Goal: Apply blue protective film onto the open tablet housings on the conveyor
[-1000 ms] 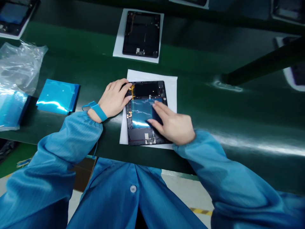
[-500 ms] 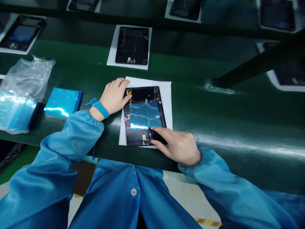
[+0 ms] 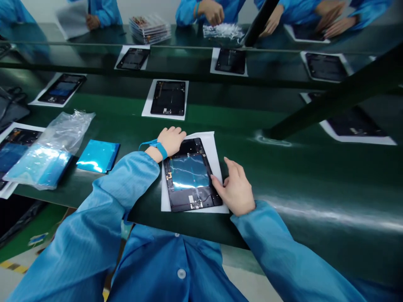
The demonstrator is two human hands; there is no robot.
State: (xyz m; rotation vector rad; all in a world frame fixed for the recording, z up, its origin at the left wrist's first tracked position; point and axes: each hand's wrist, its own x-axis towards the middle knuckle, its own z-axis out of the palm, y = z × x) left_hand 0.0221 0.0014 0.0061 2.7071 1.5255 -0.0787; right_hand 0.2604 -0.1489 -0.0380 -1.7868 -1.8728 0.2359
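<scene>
An opened tablet point(image 3: 179, 201) lies on a white sheet point(image 3: 216, 155) in front of me, its inner side up. A shiny blue film point(image 3: 190, 172) with creases covers its middle, and a small circuit board point(image 3: 195, 204) shows near the close edge. My left hand point(image 3: 171, 141), with a blue strap point(image 3: 161, 150) on its wrist, rests over the tablet's far left corner, its fingers extended and its thumb hidden. At the right edge of the tablet, my right hand point(image 3: 236, 186) is open, thumb close to the frame and fingers apart.
A stack of blue film sheets point(image 3: 98, 156) and a clear plastic bag point(image 3: 67, 132) of blue sheets lie left. Another tablet point(image 3: 168, 97) lies farther back. A dark slanted post point(image 3: 296, 115) stands right. Co-workers' hands point(image 3: 210, 11) work across the bench.
The view has tilted upward, bringing co-workers into sight. My right hand has left the tablet's lower right part for its right edge, fingers opening. My left hand has shifted toward the far left corner.
</scene>
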